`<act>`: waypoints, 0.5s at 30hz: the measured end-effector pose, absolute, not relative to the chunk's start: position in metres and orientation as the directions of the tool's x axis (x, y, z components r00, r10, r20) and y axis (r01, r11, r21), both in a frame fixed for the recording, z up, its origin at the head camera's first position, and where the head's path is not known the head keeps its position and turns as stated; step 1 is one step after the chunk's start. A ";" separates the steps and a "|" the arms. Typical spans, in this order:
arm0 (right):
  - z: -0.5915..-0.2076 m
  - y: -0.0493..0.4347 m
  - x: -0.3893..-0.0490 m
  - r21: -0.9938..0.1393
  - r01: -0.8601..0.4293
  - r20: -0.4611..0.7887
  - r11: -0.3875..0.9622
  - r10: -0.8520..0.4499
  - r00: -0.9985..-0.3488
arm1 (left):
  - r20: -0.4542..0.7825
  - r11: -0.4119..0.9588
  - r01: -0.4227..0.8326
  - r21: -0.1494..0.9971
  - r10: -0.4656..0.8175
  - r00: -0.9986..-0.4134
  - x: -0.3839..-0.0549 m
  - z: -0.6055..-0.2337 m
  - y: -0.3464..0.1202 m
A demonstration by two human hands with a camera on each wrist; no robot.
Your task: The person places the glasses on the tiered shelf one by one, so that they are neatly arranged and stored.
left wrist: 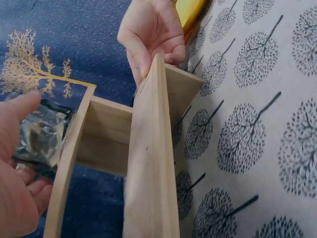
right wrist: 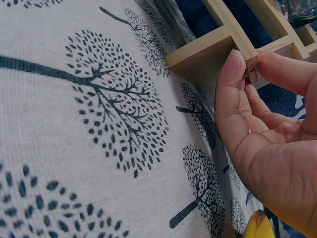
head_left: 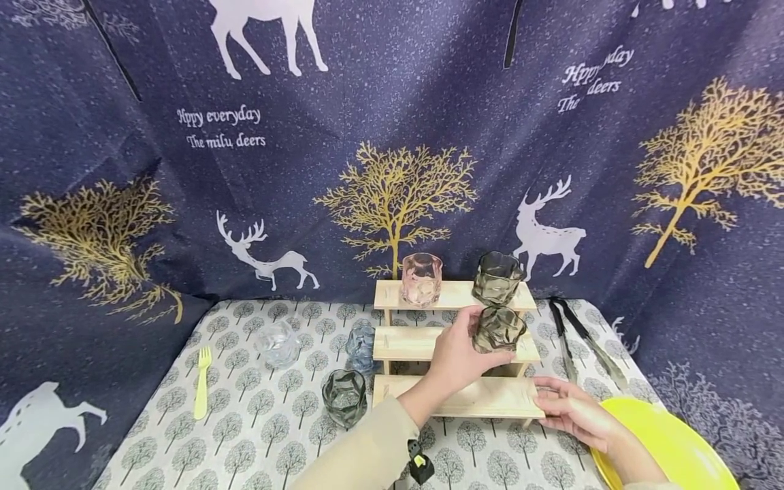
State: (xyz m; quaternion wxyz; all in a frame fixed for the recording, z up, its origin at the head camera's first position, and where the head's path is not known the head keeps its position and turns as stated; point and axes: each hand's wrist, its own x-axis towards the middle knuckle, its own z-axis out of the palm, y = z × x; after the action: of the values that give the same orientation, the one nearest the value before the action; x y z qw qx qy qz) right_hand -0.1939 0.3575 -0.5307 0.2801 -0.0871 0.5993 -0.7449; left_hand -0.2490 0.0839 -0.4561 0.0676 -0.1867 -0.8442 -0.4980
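Gripping a smoky glass at the right end of the middle tier, the left hand best works level; the right hand (apparently steadying) pinches the wooden rack by its lowest right edge.

I have a pale, tree-printed tabletop in my head view. On its left side I see a yellow fork, then a clear glass, a blue glass and, just nearer me, a dark glass. A three-tier wooden shelf stands beside them, with a pink glass and a smoky glass on its top tier. Right of that I get tongs and a yellow plate.
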 end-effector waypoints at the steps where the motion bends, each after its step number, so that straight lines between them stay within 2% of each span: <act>1: -0.531 0.357 -0.194 -0.942 0.312 -0.205 -0.124 -0.522 -0.828 | 0.302 0.445 0.389 0.806 0.257 -0.918 -0.248 -0.455 0.081; 7: -0.530 0.357 -0.194 -0.952 0.283 -0.182 -0.120 -0.521 -0.834 | 0.334 0.414 0.420 0.808 0.267 -0.904 -0.239 -0.444 0.059; 15: -0.530 0.357 -0.193 -0.948 0.292 -0.187 -0.126 -0.521 -0.833 | 0.522 0.346 0.564 0.750 0.214 -0.826 -0.226 -0.434 0.016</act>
State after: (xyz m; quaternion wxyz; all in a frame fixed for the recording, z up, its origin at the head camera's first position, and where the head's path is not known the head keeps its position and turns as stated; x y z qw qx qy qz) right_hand -0.1933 0.3566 -0.5302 0.2730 -0.0950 0.6019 -0.7444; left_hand -0.2261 0.0161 -0.4340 0.1689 -0.2421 -0.8027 -0.5182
